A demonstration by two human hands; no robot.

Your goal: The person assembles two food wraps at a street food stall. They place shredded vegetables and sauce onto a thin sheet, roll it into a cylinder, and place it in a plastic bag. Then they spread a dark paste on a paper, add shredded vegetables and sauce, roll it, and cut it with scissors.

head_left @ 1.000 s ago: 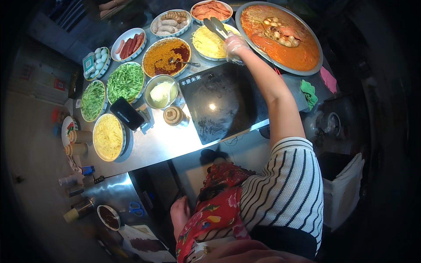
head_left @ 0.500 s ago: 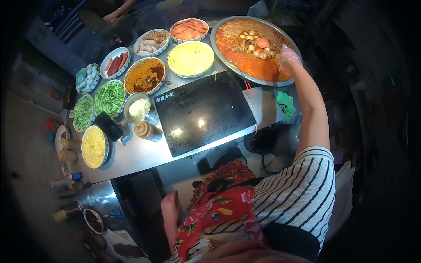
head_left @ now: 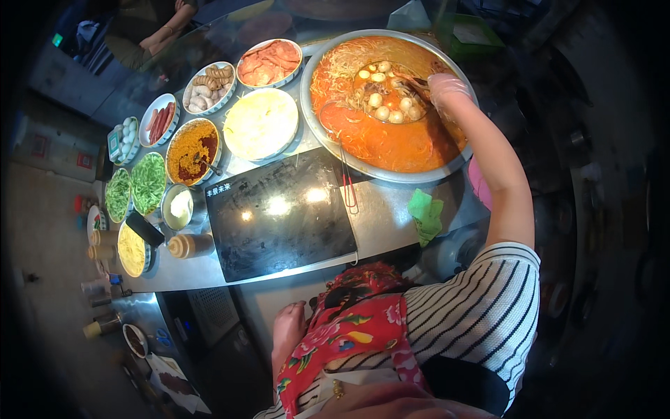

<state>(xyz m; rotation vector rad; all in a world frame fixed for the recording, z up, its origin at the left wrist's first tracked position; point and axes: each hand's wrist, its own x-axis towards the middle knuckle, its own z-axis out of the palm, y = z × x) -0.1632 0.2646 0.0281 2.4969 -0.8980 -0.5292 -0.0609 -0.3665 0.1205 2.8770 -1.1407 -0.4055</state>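
My right hand (head_left: 448,92), in a clear plastic glove, reaches over a wide round metal pan (head_left: 315,143) of red-orange broth and noodles. Its fingers are closed around something reddish-brown that I cannot make out, mostly hidden by the hand. Boiled eggs (head_left: 377,100) and dark pieces lie within a ring in the pan's middle, just left of my fingers. Down beside the red floral apron (head_left: 356,328), my bare left hand (head_left: 289,322) hangs low with its fingers curled, nothing visible in it.
A black griddle plate (head_left: 283,230) lies on the counter, with red-handled tongs (head_left: 349,192) and a green cloth (head_left: 425,215) on its right. Bowls of sliced meat (head_left: 270,63), pale shreds (head_left: 262,126), cucumber (head_left: 149,183) and a squeeze bottle (head_left: 190,246) stand left. Another person's arm (head_left: 167,31) shows beyond.
The view has shifted, so the pan appears larger and farther left. My right hand has moved slightly toward the pan's far side. The reddish thing by its fingers lies differently. My left hand stays low.
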